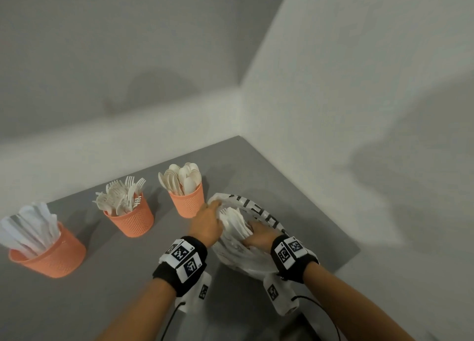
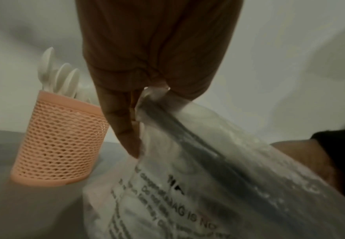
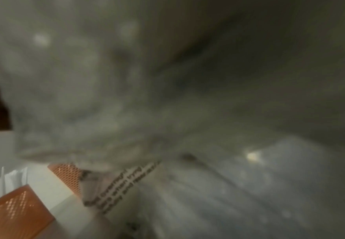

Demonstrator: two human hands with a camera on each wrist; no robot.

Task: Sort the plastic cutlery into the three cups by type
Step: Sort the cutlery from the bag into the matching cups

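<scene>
Three orange mesh cups stand in a row on the grey table: knives in the left cup (image 1: 51, 258), forks in the middle cup (image 1: 132, 221), spoons in the right cup (image 1: 189, 202). Right of them lies a clear printed plastic bag (image 1: 246, 260) holding a bundle of white cutlery (image 1: 233, 221). My left hand (image 1: 209, 221) pinches the bag's left rim (image 2: 147, 98), just beside the spoon cup (image 2: 59, 145). My right hand (image 1: 257, 234) reaches into the bag's mouth, fingers curled on the near end of the bundle, fingertips hidden. The bag's plastic (image 3: 167, 97) blurs the right wrist view.
The table (image 1: 115, 289) sits in a corner, with white walls behind and to the right. Its right edge runs close past the bag. The knife cup (image 3: 14, 215) and a second cup (image 3: 67, 176) show low left in the right wrist view.
</scene>
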